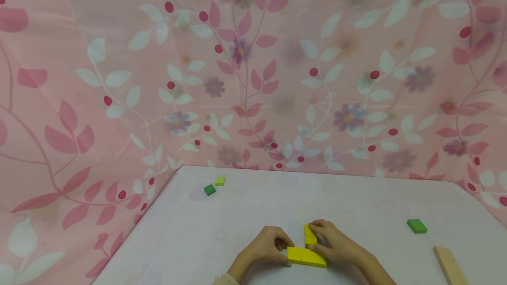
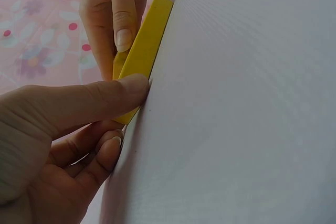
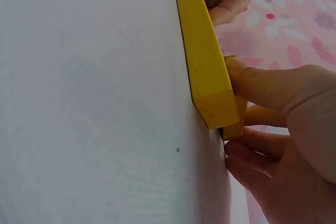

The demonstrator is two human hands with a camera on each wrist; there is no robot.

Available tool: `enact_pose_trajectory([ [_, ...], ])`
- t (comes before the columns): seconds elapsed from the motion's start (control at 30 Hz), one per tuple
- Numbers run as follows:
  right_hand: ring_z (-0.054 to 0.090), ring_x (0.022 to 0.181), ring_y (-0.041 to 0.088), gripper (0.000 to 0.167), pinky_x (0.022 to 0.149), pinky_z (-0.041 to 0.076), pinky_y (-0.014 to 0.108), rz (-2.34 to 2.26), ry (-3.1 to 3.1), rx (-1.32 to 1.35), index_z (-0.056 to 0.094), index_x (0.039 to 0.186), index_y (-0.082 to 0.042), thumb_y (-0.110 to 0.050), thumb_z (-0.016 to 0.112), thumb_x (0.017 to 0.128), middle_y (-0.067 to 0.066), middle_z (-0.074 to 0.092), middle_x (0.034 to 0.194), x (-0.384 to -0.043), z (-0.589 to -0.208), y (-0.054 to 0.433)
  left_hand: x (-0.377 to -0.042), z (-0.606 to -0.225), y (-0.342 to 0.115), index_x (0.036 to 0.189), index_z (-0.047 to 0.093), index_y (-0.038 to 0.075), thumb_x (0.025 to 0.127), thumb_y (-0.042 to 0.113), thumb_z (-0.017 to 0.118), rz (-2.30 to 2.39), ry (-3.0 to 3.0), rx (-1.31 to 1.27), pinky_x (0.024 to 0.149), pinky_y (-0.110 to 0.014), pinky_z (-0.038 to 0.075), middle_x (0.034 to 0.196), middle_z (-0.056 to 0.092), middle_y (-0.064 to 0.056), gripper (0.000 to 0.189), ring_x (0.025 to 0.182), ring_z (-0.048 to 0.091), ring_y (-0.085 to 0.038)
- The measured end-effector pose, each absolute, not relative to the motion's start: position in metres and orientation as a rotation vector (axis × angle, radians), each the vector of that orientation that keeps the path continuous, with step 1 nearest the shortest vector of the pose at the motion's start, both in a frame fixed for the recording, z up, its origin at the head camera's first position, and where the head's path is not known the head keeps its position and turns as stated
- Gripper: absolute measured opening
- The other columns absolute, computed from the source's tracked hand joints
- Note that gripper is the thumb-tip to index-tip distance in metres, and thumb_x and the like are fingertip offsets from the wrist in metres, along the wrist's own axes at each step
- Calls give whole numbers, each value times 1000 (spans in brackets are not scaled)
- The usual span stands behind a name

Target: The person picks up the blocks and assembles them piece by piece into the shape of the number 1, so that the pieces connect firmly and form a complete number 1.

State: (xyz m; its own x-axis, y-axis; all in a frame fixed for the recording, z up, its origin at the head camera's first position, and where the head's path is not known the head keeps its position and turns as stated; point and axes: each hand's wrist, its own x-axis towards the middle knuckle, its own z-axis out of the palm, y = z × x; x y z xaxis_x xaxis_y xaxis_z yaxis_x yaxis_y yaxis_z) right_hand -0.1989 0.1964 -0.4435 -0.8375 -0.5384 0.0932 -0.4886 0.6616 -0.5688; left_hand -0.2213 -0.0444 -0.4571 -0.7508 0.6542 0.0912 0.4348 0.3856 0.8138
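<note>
Two yellow wooden blocks lie on the white-covered table in front of me. The nearer yellow block [image 1: 306, 257] runs crosswise, and its left end is pinched between the thumb and fingers of my left hand [image 1: 270, 245]. Behind it the other yellow block [image 1: 310, 235] points away from me, close against the nearer one. My right hand [image 1: 336, 243] grips this far block, thumb on the near side and fingers beyond. In the right wrist view the nearer block [image 3: 207, 56] partly hides the far block [image 3: 235, 121].
A dark green block [image 1: 210, 190] and a light green block [image 1: 219, 181] lie at the table's far left. On the right are a green block [image 1: 417, 226] and a plain wooden plank [image 1: 450, 265]. A flowered pink curtain [image 1: 253, 78] hangs behind the table [image 1: 178, 232].
</note>
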Motion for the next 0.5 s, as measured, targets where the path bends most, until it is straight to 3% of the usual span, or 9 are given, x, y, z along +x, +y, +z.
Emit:
enact_pose_trajectory([
  [0.5, 47, 117, 42, 56, 93, 38, 57, -899, 2803, -949, 50, 128, 12, -30, 59, 92, 26, 49, 131, -197, -444, 196, -221, -457, -44, 91, 74, 4, 62, 5, 86, 1303, 2404, 987, 62, -15, 48, 76, 61, 12, 31, 65, 52, 2],
])
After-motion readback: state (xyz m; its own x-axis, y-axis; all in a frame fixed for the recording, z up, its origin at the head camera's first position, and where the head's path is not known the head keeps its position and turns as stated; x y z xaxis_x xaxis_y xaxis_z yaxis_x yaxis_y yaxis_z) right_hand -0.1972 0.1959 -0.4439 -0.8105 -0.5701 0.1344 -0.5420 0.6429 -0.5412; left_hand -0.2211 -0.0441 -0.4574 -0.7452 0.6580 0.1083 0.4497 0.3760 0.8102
